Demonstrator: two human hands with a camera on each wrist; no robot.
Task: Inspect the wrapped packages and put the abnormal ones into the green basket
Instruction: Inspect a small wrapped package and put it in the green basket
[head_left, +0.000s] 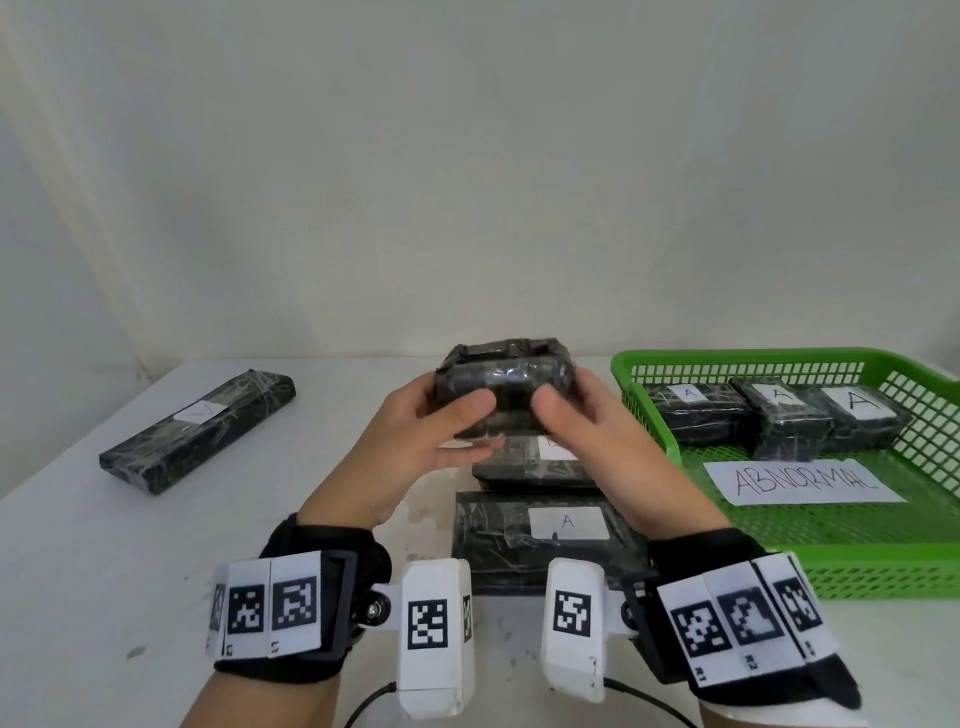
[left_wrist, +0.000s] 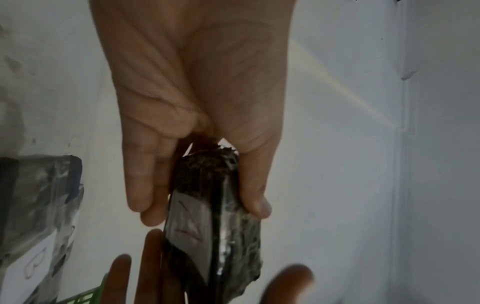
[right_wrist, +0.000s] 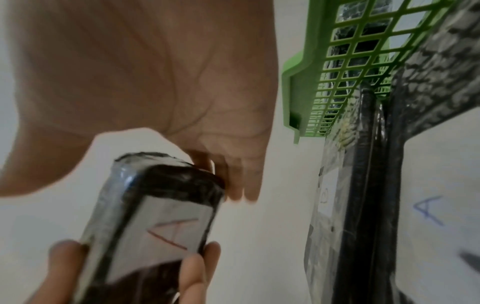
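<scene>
Held left of the green basket (head_left: 644, 410) by both hands, left hand (head_left: 415, 447) and right hand (head_left: 597, 431) pinching the ends: small wrapped package (head_left: 506, 387), likely light, stiff, film-slick.

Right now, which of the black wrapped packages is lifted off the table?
The small package gripped between the left hand and right hand; the others lie on the table or in the green basket.

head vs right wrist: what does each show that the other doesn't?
Only the head view: the long package lying at the table's left, the ABNORMAL sign, and three A-labelled packages in the basket.

Only the right wrist: the red A label on the held package's underside.

Both: the held package gripped by the left hand and right hand, and the green basket.
</scene>
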